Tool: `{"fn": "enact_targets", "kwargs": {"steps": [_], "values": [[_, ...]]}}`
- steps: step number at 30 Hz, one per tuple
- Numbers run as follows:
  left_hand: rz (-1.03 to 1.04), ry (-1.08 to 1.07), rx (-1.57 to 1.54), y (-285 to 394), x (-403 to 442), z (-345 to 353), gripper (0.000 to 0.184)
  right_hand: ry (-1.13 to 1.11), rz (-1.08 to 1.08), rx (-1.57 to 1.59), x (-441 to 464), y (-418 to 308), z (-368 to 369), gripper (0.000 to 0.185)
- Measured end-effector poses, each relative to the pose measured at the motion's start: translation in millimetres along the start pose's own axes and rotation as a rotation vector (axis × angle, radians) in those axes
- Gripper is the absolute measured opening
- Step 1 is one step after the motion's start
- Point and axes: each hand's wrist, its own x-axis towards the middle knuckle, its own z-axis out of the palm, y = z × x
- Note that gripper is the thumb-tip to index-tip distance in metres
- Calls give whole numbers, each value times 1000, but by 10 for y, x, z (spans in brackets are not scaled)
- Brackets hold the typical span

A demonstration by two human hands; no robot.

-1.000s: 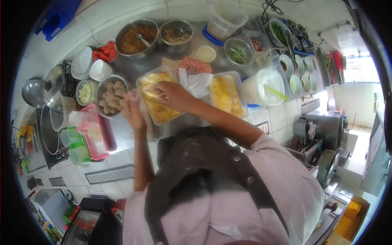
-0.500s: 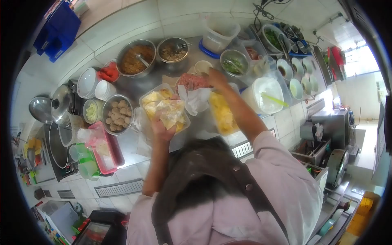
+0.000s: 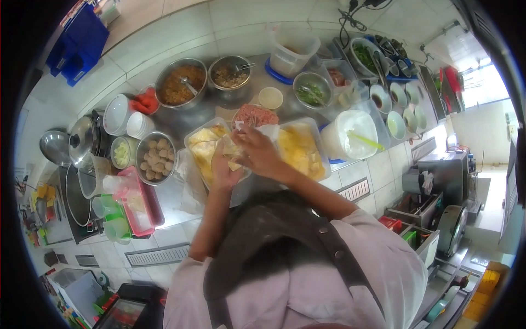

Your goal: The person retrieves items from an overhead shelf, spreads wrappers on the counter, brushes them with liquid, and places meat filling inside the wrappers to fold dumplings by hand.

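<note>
My left hand (image 3: pixel 223 169) is closed around a thin, pale yellow dough wrapper (image 3: pixel 232 147), above the left plastic tub (image 3: pixel 192 134) of folded yellowish pieces. From the right, my right hand (image 3: pixel 258 151) reaches over with its fingers bent at the wrapper's edge; its fingertips partly hide the wrapper. Just beyond the hands lies pink minced meat (image 3: pixel 257 113), with what looks like a fork on it. A small cream-coloured bowl (image 3: pixel 270 98) stands behind the meat. Beside my right forearm sits another tub (image 3: pixel 324 159) holding yellow pieces.
Steel bowls of brown filling (image 3: pixel 176 90) and chopped food (image 3: pixel 226 79) stand at the back. On the left are a bowl of meatballs (image 3: pixel 157 156) and a pink tray (image 3: pixel 156 211). A white tub (image 3: pixel 350 131) with a green-handled utensil and several small bowls are on the right.
My right hand has moved from the small bowl left and nearer, to the wrapper in my left hand. The small bowl and the meat are now less covered.
</note>
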Motion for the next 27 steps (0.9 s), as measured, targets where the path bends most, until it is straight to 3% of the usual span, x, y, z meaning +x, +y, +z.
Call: {"fn": "enact_targets", "kwargs": {"steps": [2, 3, 5, 7, 8, 10, 12, 13, 17, 19, 22, 27], "values": [[376, -68, 872, 75, -104, 122, 44, -16, -16, 24, -18, 1, 38, 53], [377, -66, 873, 107, -108, 106, 44, -39, -34, 51, -23, -4, 66, 55], [19, 22, -77, 163, -140, 84, 41, -83, 15, 120, 18, -63, 133, 53], [31, 52, -112, 202, -239, 143, 40, -132, 52, 185, 57, -83, 156, 52], [45, 81, -142, 237, -288, 160, 39, -115, -40, 199, 83, -94, 171, 50], [82, 89, -138, 250, -281, 13, 38, -110, -146, 218, 124, -142, 228, 50], [118, 98, -142, 234, -281, -110, 37, 18, 549, 730, 125, -175, 313, 40], [156, 107, -78, 239, -307, -68, 38, 119, 535, 904, 152, -170, 374, 34], [227, 251, 125, 277, -389, -16, 41, 68, 514, 732, 102, -267, 311, 27], [212, 254, 218, 309, -396, -86, 44, -152, 173, 447, 144, -307, 145, 22], [204, 216, 458, 347, -423, -124, 47, -356, 275, 595, 215, -263, -40, 22], [270, 94, 720, 327, -432, 91, 58, -209, 339, 534, 116, -122, -27, 26]]}}
